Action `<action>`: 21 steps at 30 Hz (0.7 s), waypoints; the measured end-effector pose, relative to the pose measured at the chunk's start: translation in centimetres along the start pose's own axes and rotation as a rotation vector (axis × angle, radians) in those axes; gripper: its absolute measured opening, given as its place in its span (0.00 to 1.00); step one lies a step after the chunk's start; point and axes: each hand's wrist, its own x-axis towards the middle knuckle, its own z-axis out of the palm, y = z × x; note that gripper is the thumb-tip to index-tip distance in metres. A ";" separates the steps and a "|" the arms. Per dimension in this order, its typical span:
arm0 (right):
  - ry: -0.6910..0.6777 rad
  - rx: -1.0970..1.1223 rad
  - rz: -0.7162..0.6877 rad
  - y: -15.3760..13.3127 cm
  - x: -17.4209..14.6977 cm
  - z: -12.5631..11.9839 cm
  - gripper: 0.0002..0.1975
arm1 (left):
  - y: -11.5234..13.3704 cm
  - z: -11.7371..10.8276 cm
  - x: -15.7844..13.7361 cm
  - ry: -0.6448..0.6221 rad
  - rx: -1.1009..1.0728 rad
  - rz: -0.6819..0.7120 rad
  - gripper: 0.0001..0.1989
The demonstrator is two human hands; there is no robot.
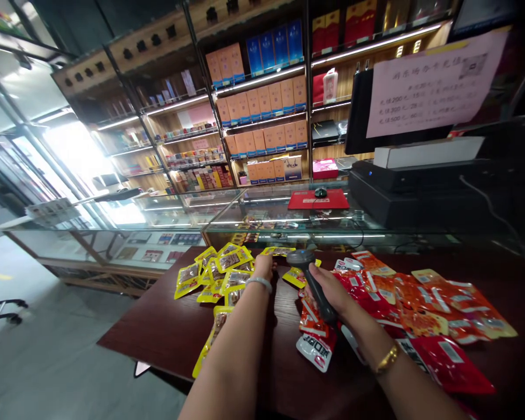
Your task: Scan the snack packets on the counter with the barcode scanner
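Observation:
My right hand (330, 290) is wrapped round the grip of a dark handheld barcode scanner (317, 289), its head tilted toward the left. My left hand (263, 268) reaches across the table with its fingers curled and partly hidden, beside a yellow snack packet (280, 251). What those fingers hold, if anything, cannot be made out. Under the scanner's head lies another yellow packet (295, 276). Several yellow packets (234, 258) form a loose pile left of my left hand. Red and orange snack packets (420, 297) spread around and beyond my right hand, and a white-and-red packet (315, 352) lies below the scanner.
The dark wooden table (157, 332) meets a glass display counter (262, 219) at its far side. On that counter rest a red mat (295, 200) and a mouse (320, 192). A monitor with a pink paper sign (433, 87) stands at the right. Shelves of boxes (262, 99) line the back.

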 end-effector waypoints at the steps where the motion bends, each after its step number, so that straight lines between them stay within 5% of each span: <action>1: 0.001 -0.003 -0.004 0.0 0.0 0.0 0.27 | 0.1 0.1 -0.1 0.000 -0.014 0.007 0.07; 6: 0.008 -0.002 -0.028 -0.3 0.0 -0.3 0.29 | 0.9 -0.3 -1.4 -0.041 -0.128 0.111 0.08; 13: 0.000 0.029 -0.017 -1.5 -0.8 0.2 0.29 | 1.7 -3.9 -4.6 -0.140 -0.250 0.273 0.08; 21: -0.069 0.034 -0.005 -2.0 -1.6 0.4 0.29 | 1.3 -5.0 -7.3 -0.266 -0.228 0.258 0.11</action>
